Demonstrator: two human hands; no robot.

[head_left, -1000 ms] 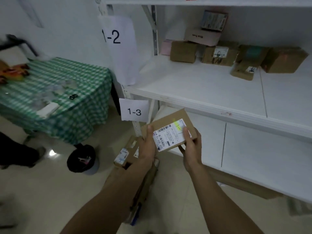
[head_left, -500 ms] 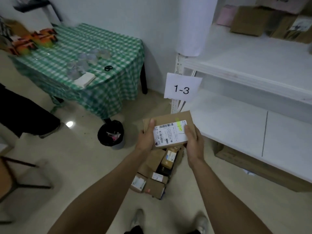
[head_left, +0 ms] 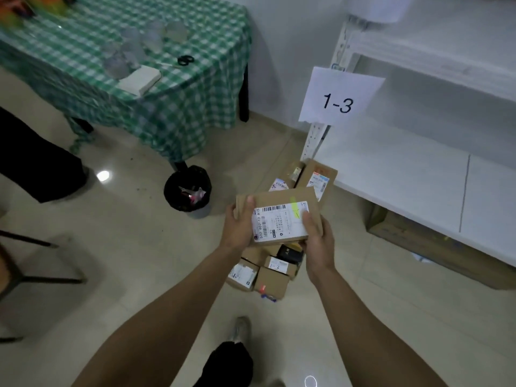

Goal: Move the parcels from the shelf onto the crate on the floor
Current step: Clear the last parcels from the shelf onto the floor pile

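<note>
you hold a flat brown cardboard parcel with a white shipping label (head_left: 279,219) in both hands, label up and roughly level. your left hand (head_left: 238,228) grips its left edge with the thumb laid on top. your right hand (head_left: 319,242) pinches the near right corner, thumb on the label. gripping both ends likely keeps the parcel from tipping. it hangs in the air directly above the heap of small brown cardboard boxes (head_left: 272,283) on the pale floor, just beside the corner of the white metal shelf (head_left: 391,174) tagged with a paper sign reading 1-3 (head_left: 339,99). the crate is hidden under that heap, so setting the parcel on top looks like the next step. choose a flat spot, since the heap looks uneven.
</note>
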